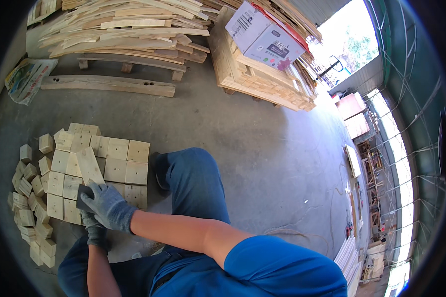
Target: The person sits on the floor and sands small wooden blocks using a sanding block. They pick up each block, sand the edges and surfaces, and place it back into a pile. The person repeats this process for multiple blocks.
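My right hand [109, 205], in a grey knit glove, is closed on a dark, flat-faced piece [85, 195], whose kind I cannot make out. Its fingertips reach the near end of a longer wooden block [89, 166], which lies slanted over the stacked blocks. Just below it, my left hand [95, 231], also gloved, is close against the dark piece. The left fingers are mostly hidden by the right hand and the piece. Under and around both hands, a stack of squared wooden blocks [116, 170] stands in rows, several with a small dark spot on the end face.
Loose wooden blocks [27, 218] are heaped left of the stack. Farther off lie a timber beam [109, 85], a plastic sack [28, 79] and a pile of thin boards [129, 34]. A cardboard box [265, 39] rests on stacked lumber [262, 81]. My bent knee [195, 173] is beside the stack.
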A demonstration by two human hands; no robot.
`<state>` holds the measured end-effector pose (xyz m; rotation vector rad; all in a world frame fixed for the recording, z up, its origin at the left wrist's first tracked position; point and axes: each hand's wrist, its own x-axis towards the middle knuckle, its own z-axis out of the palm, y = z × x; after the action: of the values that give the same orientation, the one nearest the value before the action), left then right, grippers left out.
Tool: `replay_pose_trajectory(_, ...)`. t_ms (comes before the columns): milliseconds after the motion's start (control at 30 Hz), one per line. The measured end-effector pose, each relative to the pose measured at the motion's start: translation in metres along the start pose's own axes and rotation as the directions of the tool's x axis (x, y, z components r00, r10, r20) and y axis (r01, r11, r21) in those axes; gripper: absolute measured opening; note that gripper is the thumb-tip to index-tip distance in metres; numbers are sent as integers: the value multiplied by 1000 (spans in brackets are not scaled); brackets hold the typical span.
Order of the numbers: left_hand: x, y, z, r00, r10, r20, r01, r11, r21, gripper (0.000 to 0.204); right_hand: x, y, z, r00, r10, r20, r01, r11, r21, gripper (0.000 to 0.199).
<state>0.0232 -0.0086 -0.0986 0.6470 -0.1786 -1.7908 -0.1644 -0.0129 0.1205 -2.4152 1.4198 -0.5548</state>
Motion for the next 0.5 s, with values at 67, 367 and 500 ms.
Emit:
replay_pose_trajectory(67, 11, 26, -50, 979, 189, 71, -200, 852, 483, 68, -3, -15, -13, 993, -28, 114, 21, 998, 62, 73)
replay_pose_trajectory(367, 11, 12, -50, 967, 252, 38, -226, 781, 582, 83, -34, -7, -11, 997, -29, 78, 26, 999, 44, 71)
replay_pose_trajectory(500, 2, 5, -27, 998, 60, -10, -57, 983, 175, 72, 6, -11, -8, 1000, -2, 7, 2, 999, 33, 68)
